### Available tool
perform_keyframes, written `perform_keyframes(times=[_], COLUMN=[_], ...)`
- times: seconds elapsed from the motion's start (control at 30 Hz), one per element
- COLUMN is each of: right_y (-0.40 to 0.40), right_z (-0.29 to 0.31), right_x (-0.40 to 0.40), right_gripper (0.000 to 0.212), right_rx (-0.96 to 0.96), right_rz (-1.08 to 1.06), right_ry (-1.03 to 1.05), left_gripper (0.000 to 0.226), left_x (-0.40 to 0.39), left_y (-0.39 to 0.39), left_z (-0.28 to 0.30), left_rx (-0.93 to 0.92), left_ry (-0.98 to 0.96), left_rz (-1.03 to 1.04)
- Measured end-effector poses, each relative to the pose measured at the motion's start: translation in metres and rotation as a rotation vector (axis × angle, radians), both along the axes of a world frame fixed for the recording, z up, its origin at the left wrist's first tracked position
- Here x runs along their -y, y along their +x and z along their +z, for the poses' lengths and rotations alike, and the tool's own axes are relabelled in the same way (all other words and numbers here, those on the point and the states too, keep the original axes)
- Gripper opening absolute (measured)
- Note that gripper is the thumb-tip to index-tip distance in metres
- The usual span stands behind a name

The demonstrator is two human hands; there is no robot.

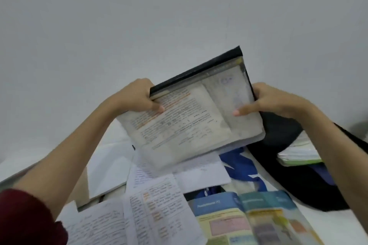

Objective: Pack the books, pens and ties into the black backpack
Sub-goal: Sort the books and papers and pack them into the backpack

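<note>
I hold an open book (191, 117) with a black cover up in the air above the table, pages facing me. My left hand (137, 97) grips its left edge, thumb on the page. My right hand (272, 99) grips its right edge, thumb on the page. The black backpack (294, 175) lies at the right under my right forearm, with a green-edged book (298, 155) sticking out of its opening. Blue fabric, perhaps a tie (239, 163), lies below the held book. No pens show clearly.
Open notebooks with handwriting (103, 225) and loose printed sheets (157, 203) cover the white table (348, 223) at the bottom left. A colourful open textbook (251, 219) lies at the bottom middle. A white closed book (107, 169) sits further left. A plain wall fills the top.
</note>
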State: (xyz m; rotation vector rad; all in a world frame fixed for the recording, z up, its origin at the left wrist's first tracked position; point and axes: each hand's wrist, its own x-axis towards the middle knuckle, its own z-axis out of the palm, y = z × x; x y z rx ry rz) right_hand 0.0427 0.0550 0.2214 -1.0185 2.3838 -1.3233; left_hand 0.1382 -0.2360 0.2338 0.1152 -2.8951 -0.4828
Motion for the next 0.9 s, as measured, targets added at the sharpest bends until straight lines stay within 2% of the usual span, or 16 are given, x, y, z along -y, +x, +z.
perform_keyframes(times=[0.1,0.23,0.3,0.4,0.47,0.53,0.6,0.67,0.73,0.77,0.8,0.9], right_y=[-0.001,-0.001,-0.002,-0.014,-0.021,-0.028,-0.032,-0.038,-0.042,-0.043,-0.044,-0.044], right_z=[-0.02,-0.051,-0.062,-0.08,-0.091,-0.104,-0.117,-0.127,-0.136,-0.14,-0.144,-0.156], right_x=[-0.048,-0.124,-0.169,-0.228,-0.263,-0.298,-0.324,-0.349,-0.37,-0.38,-0.388,-0.406], right_gripper=[0.037,0.048,0.048,0.066,0.059,0.052,0.053,0.061,0.072,0.068,0.064,0.056], right_rx=[0.18,0.399,0.447,0.476,0.513,0.567,0.621,0.659,0.706,0.733,0.751,0.821], right_rz=[-0.059,-0.196,-0.276,-0.374,-0.399,-0.419,-0.438,-0.46,-0.515,-0.542,-0.565,-0.599], right_ry=[-0.104,-0.33,-0.414,-0.485,-0.531,-0.6,-0.669,-0.711,-0.718,-0.728,-0.75,-0.781], left_gripper=[0.031,0.031,0.027,0.024,0.029,0.043,0.046,0.038,0.02,0.012,0.015,0.018], left_x=[-0.05,-0.126,-0.172,-0.23,-0.263,-0.292,-0.309,-0.32,-0.324,-0.323,-0.322,-0.323], left_y=[-0.035,-0.079,-0.098,-0.123,-0.143,-0.16,-0.164,-0.163,-0.16,-0.159,-0.158,-0.163], left_z=[0.017,0.018,0.009,-0.011,-0.028,-0.046,-0.063,-0.084,-0.108,-0.12,-0.13,-0.16], left_rx=[0.077,0.099,0.082,0.014,-0.048,-0.055,-0.084,-0.152,-0.213,-0.207,-0.183,-0.101], left_ry=[-0.138,-0.153,-0.123,-0.161,-0.179,-0.05,0.057,0.098,0.2,0.256,0.288,0.237], left_rz=[-0.115,-0.229,-0.272,-0.31,-0.351,-0.411,-0.436,-0.412,-0.367,-0.332,-0.288,-0.204])
